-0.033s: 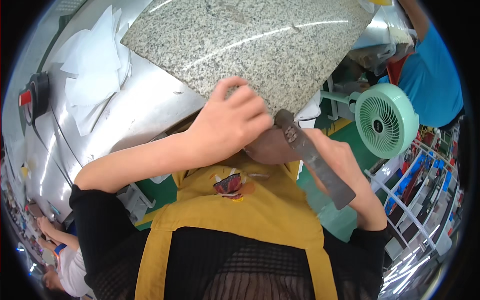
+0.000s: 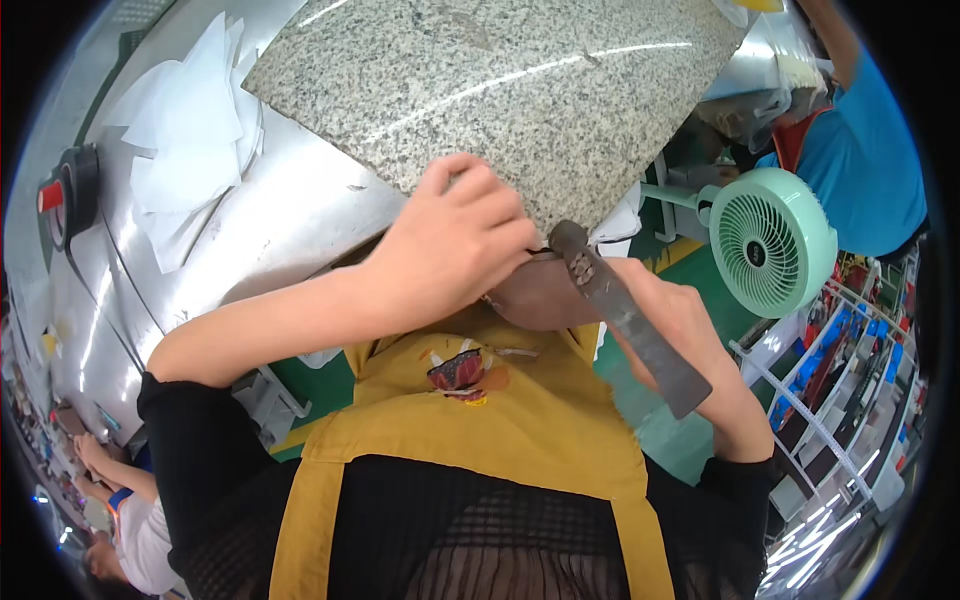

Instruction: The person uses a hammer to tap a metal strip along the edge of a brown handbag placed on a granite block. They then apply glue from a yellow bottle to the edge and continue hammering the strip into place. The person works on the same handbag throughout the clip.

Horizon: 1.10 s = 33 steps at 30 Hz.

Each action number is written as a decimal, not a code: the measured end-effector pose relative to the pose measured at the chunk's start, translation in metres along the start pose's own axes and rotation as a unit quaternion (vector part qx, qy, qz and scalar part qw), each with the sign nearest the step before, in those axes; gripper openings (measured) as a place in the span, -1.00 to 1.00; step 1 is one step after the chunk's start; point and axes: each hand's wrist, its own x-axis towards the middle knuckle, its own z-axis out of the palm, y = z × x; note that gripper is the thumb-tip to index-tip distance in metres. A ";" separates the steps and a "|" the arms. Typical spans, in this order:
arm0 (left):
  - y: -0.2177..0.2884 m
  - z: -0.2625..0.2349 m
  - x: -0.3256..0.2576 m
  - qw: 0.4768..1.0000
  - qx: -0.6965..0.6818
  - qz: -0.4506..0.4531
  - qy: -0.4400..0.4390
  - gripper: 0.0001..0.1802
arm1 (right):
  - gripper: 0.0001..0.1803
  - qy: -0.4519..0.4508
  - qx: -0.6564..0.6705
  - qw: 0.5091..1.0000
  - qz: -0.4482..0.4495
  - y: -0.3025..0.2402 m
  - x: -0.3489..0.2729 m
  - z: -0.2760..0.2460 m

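Note:
My left hand (image 2: 465,235) is closed, its fingers curled at the near corner of a speckled grey stone slab (image 2: 480,110). It grips the upper edge of a brown, leather-like piece (image 2: 540,295) with a curved lower edge, which hangs in front of my apron. To the right, my right hand (image 2: 670,310) is closed round a hammer whose handle is hidden from above. The dark metal hammer head (image 2: 630,325) has a round face at the slab's corner and a long flat tail toward my right wrist. Part of it covers the brown piece's right side.
A metal table (image 2: 290,190) carries the slab, white paper sheets (image 2: 190,140) and a black-and-red round device (image 2: 68,197) with a cord. At right stand a green fan (image 2: 773,242) and a wire rack (image 2: 830,400). A person in a blue shirt (image 2: 875,160) is beyond the fan.
My left hand has shifted very slightly left, and a little more of the brown piece's upper edge shows. The hammer and right hand look nearly unmoved.

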 end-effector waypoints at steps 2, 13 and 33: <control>-0.007 -0.002 0.000 1.000 -0.009 0.026 0.008 -0.72 | -0.65 0.017 0.038 0.999 -0.012 0.000 0.003 -0.002; -0.010 0.004 -0.006 0.988 0.080 0.120 0.055 -0.76 | -0.74 0.007 0.029 0.999 -0.014 0.002 0.002 0.000; -0.014 -0.004 -0.014 0.989 0.065 0.123 0.038 -0.74 | -0.71 0.004 0.037 0.999 -0.023 -0.009 0.010 -0.001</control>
